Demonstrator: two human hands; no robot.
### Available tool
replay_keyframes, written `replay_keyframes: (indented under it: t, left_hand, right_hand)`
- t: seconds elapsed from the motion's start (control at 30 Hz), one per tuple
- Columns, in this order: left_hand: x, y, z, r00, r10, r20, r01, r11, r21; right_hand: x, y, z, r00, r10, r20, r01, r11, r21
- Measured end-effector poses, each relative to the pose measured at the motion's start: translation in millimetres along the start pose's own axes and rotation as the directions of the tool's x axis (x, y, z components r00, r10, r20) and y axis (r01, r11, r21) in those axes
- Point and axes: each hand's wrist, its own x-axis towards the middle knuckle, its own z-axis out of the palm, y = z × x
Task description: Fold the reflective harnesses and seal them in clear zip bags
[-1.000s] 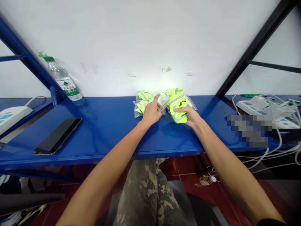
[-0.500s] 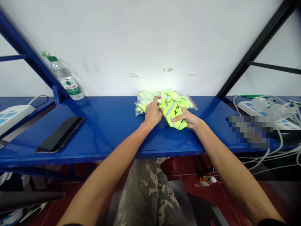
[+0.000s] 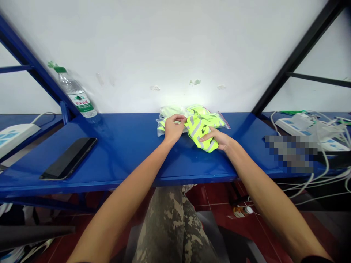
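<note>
A folded neon-yellow reflective vest point(image 3: 196, 128) with grey stripes is held over the blue table point(image 3: 123, 146). My right hand point(image 3: 218, 138) grips its right side, thumb on top and the other fingers underneath. At the vest's left upper edge, my left hand point(image 3: 175, 126) pinches the fabric between thumb and fingertips. Behind both hands, clear plastic bags point(image 3: 161, 128) with more neon-yellow fabric lie against the wall; the vest and hands partly cover them.
A water bottle point(image 3: 78, 96) with a green cap stands at the back left. Nearer on the left lies a black phone point(image 3: 70, 157). Power strips point(image 3: 16, 135) sit at both sides, with tangled white cables point(image 3: 326, 157) on the right. A small bottle point(image 3: 242, 211) lies on the floor.
My left hand has shifted slightly left and its fingers have drawn together at the vest's edge. My right hand keeps its hold on the vest.
</note>
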Motion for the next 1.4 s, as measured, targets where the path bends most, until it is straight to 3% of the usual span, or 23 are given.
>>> replay_keyframes:
  t: [0.07,0.13,0.37,0.53,0.77,0.93,1.0,1.13,1.3,1.4]
  left_hand:
    - [3,1,-2.5,0.991,-0.116,0.063,0.122,0.987,-0.101]
    - [5,2,-5.2,0.982,-0.158,0.102,0.172,0.974,-0.145]
    - [9,6,-9.8,0.994,0.108,-0.007,-0.109,0.994,-0.032]
    - [5,11,-11.2,0.974,0.202,0.098,-0.212,0.973,0.094]
    - [-6,10,-10.1,0.871,0.450,0.198,-0.490,0.763,0.421]
    - [-13,10,-7.8,0.753,0.620,0.221,-0.614,0.540,0.576]
    - [-15,10,-6.7,0.737,0.622,0.265,-0.639,0.512,0.574]
    - [-20,13,-4.7,0.744,0.601,0.292,-0.640,0.513,0.573]
    - [-26,15,-0.6,0.710,0.578,0.403,-0.691,0.459,0.559]
    - [-27,14,0.7,0.731,0.556,0.396,-0.672,0.485,0.560]
  right_hand:
    - [0,-1,1,1.000,0.015,-0.003,-0.015,1.000,-0.014]
    - [0,-3,3,1.000,0.018,-0.010,-0.018,1.000,-0.009]
    - [0,-5,8,0.999,0.036,-0.028,-0.037,0.999,-0.040]
    - [3,-5,10,0.999,0.014,-0.038,-0.016,0.999,-0.050]
    - [4,-4,15,0.992,-0.087,-0.093,0.088,0.996,0.010]
    - [3,-2,14,0.991,-0.103,-0.086,0.103,0.995,-0.001]
    - [4,-1,13,0.988,-0.124,-0.088,0.125,0.992,0.000]
    - [6,1,13,0.984,-0.145,-0.107,0.146,0.989,0.004]
    - [8,1,11,0.980,-0.143,-0.141,0.149,0.988,0.029]
    - [9,1,9,0.966,-0.190,-0.178,0.206,0.976,0.074]
